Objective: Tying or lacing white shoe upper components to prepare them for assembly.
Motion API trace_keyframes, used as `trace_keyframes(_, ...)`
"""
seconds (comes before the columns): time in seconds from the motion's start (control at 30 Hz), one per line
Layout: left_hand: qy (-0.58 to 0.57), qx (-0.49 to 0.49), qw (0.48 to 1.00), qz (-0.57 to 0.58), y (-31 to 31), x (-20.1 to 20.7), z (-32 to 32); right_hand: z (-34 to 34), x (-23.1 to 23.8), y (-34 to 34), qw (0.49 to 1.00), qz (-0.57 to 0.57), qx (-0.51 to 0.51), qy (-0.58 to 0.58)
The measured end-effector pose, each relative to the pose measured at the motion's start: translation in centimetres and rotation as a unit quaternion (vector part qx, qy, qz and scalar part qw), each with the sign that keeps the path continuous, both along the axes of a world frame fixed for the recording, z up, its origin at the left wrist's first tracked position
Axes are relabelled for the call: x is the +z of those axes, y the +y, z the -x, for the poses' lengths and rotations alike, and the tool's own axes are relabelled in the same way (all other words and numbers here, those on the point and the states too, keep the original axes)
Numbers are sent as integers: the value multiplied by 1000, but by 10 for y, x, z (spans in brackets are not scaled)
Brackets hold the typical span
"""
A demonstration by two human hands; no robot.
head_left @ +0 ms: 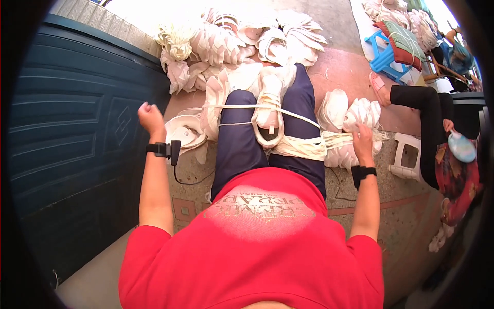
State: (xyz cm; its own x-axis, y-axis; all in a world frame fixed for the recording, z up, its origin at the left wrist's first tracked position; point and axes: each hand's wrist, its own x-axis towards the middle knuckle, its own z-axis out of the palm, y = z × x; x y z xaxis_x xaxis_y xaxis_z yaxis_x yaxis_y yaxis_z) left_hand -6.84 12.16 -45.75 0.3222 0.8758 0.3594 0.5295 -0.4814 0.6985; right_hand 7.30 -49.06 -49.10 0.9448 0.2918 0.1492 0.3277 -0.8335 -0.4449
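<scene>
A white shoe upper (268, 114) with a pale pink tongue stands between my thighs, toe away from me. Another white upper (214, 105) leans beside my left knee. A white shoelace (236, 106) stretches across both thighs over the middle upper. Loose white laces (298, 149) lie bundled on my right thigh. My left hand (151, 119) is raised by the dark door, its fingers closed; what they hold is hidden. My right hand (363, 141), fingers curled, is over a pile of laces and uppers (342, 154) on the right; its grip is too small to make out.
Stacked white uppers (221, 44) fill the floor beyond my knees. A dark blue door (77, 134) borders the left. At right are a white stool (406, 157), a blue stool (382, 59) with cushions, and a seated person (437, 118). Wrist cables (193, 183) hang beside me.
</scene>
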Motion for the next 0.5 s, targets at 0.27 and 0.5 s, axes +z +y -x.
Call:
trace_keyframes(0.27,187,-552,813,21,-200,12,-107,-26,39,184,972,-44,228,27)
trace_keyframes(0.5,204,-555,806,-31,-214,-9,-112,-5,31,204,968,56,238,53)
